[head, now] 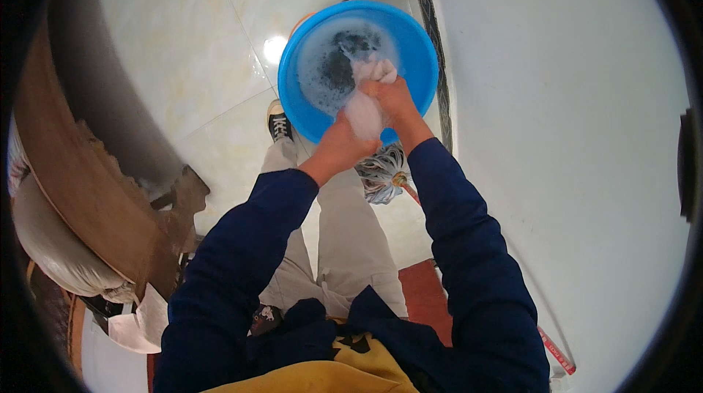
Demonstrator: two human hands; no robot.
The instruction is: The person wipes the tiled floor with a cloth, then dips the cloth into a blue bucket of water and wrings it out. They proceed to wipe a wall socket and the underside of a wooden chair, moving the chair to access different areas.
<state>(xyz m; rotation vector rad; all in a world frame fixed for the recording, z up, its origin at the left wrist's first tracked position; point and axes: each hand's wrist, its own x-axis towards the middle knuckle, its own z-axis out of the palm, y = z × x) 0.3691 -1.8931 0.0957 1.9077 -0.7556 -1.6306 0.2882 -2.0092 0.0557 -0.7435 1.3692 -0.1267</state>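
Soapy, dark water with white suds lies in a blue plastic basin [423, 52] in front of me. Over its near part, a wet whitish cloth [365, 113] is bunched between my two hands. My left hand [347, 143] grips the lower part of the cloth near the basin's rim. Higher up and to the right, my right hand [391, 97] is closed around the cloth, whose crumpled end sticks out towards the suds. The fingertips of both hands are partly hidden by the cloth.
A string mop head [384, 173] lies on the tiled floor [236, 113] just below the basin. A white wall [549, 118] rises on the right. Wooden furniture [93, 189] and a filled sack [60, 239] stand at the left. My shoe [279, 125] is beside the basin.
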